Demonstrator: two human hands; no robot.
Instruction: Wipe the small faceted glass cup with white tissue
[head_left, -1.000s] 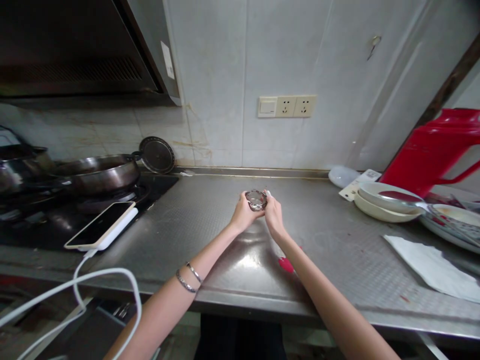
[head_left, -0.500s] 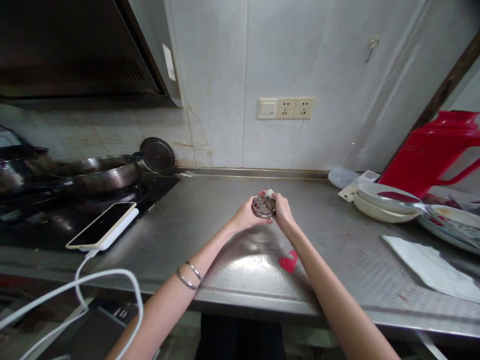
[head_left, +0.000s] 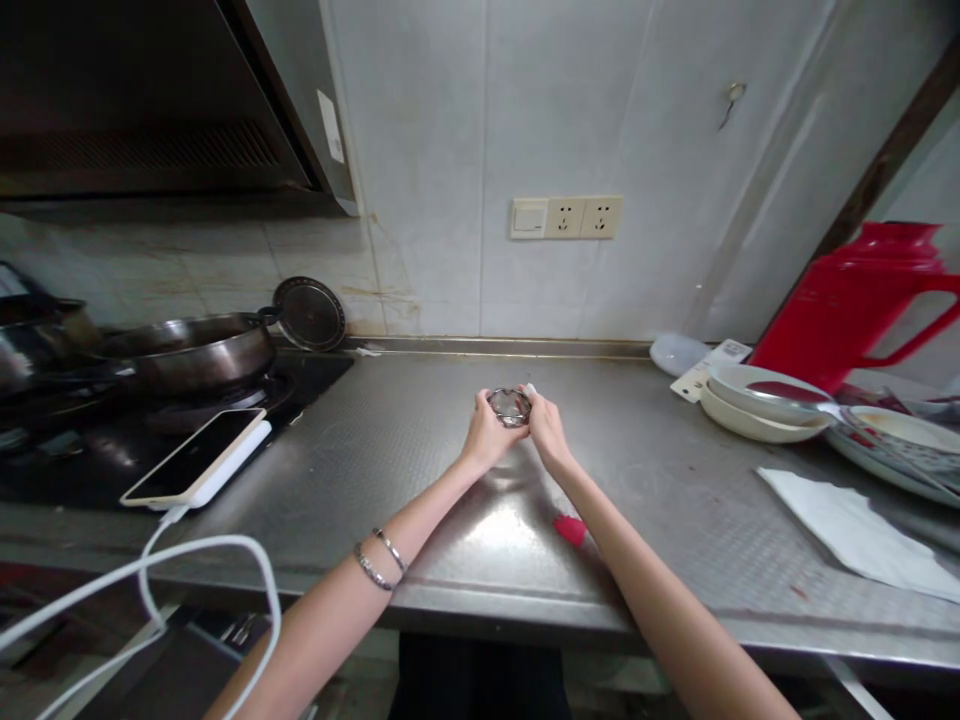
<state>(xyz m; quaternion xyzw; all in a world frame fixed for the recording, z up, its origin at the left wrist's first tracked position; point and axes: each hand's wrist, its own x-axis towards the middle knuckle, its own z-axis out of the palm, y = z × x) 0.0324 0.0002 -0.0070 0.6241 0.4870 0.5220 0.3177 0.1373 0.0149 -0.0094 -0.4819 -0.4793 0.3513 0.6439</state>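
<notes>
A small clear glass cup (head_left: 510, 406) is held over the steel counter (head_left: 420, 440), tipped so its mouth faces me. My left hand (head_left: 485, 436) wraps its left side. My right hand (head_left: 546, 430) grips its right side, and a bit of white shows at the fingertips above the rim. A small red scrap (head_left: 570, 529) lies on the counter just under my right forearm. Two metal bangles (head_left: 379, 558) circle my left wrist.
On the left, a phone (head_left: 193, 457) with a white cable (head_left: 150, 585) rests on the stove by a frying pan (head_left: 191, 348) and a round lid (head_left: 309, 313). On the right stand stacked bowls (head_left: 757, 410), a red jug (head_left: 862, 305) and a white tissue (head_left: 855, 530).
Both hands carried the glass cup slightly right and toward me, then back left to about where it began. The cup's tilt changed as it turned between the fingers.
</notes>
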